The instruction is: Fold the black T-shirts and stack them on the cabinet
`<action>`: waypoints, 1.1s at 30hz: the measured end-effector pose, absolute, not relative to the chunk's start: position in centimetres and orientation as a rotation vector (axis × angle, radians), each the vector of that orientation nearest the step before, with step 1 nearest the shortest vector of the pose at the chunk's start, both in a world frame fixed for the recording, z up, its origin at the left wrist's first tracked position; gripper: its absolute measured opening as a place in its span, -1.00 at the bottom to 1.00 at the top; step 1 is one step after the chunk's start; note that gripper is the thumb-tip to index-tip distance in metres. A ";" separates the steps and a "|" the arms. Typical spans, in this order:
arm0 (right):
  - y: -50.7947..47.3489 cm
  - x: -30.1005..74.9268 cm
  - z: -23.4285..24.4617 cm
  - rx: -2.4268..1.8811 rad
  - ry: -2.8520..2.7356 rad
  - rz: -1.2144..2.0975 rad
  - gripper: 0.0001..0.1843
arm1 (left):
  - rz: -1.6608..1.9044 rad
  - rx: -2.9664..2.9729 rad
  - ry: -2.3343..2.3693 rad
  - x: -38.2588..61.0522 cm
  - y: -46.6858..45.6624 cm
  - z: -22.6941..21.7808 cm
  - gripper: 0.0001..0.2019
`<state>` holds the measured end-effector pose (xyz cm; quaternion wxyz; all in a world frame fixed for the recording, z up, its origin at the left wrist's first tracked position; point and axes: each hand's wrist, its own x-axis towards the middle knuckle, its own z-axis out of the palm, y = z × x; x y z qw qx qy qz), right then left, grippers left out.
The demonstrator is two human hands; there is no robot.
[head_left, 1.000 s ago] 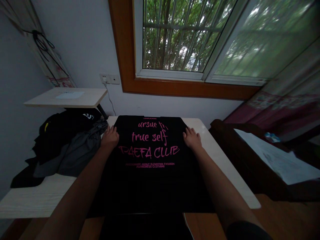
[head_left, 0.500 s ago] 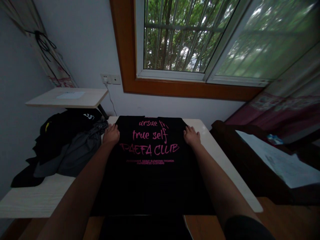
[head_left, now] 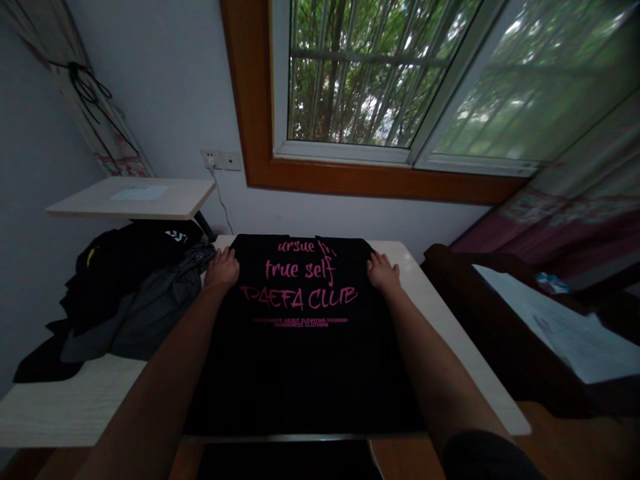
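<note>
Black shirt (head_left: 304, 347) flat on bench (head_left: 65, 413), left hand (head_left: 223, 269) at shirt's far left edge, right hand (head_left: 384, 272) at its far right, fingers (head_left: 228, 255) gripping or resting unclear, clothes heap (head_left: 145, 293) left of shirt

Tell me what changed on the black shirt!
The pink writing on the black shirt slid slightly toward the window, and its top line went out of sight. The left hand and right hand stayed at the shirt's sides; the clothes pile stayed put.
</note>
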<state>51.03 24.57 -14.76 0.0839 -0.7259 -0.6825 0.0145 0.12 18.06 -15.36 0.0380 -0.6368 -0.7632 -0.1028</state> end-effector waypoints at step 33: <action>11.5 52.5 -14.5 -1.803 -2.081 -0.365 -0.56 | -0.492 -2.291 -1.825 1.7 4.9 -14.8 -0.56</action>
